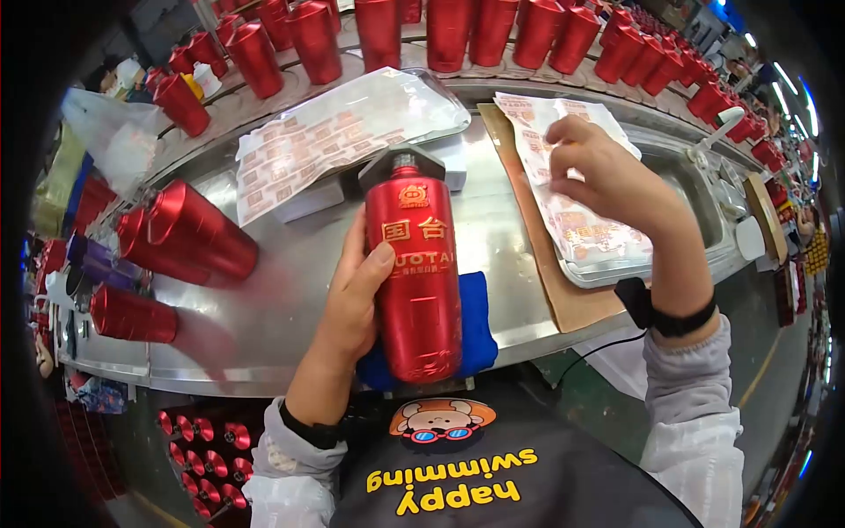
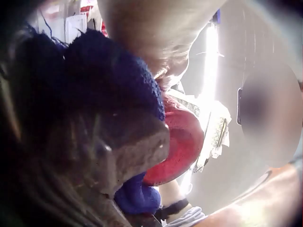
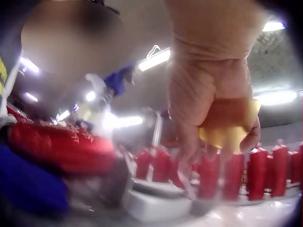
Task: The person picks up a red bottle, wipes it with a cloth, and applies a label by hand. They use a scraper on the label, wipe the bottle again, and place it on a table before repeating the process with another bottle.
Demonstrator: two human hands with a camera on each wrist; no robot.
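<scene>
My left hand (image 1: pixel 350 304) grips a red bottle (image 1: pixel 414 317) along its left side, the thumb on the front by the gold lettering. The bottle leans over a folded blue cloth (image 1: pixel 476 326) at the table's front edge, neck pointing away. In the left wrist view the rounded red bottle (image 2: pixel 182 142) shows beside the blue cloth (image 2: pixel 113 71). My right hand (image 1: pixel 607 176) is raised over a tray of printed sheets (image 1: pixel 563 194), fingers bent. In the right wrist view, a small orange-and-yellow piece (image 3: pixel 227 125) of unclear kind sits between its fingers.
A second tray (image 1: pixel 453 119) with printed sheets rests on white boxes (image 1: pixel 310 201). Red bottles (image 1: pixel 198 233) stand at the left, and a curved row of them (image 1: pixel 378 35) lines the back. Cardboard (image 1: pixel 563 304) lies under the right tray, beside a sink (image 1: pixel 713 211).
</scene>
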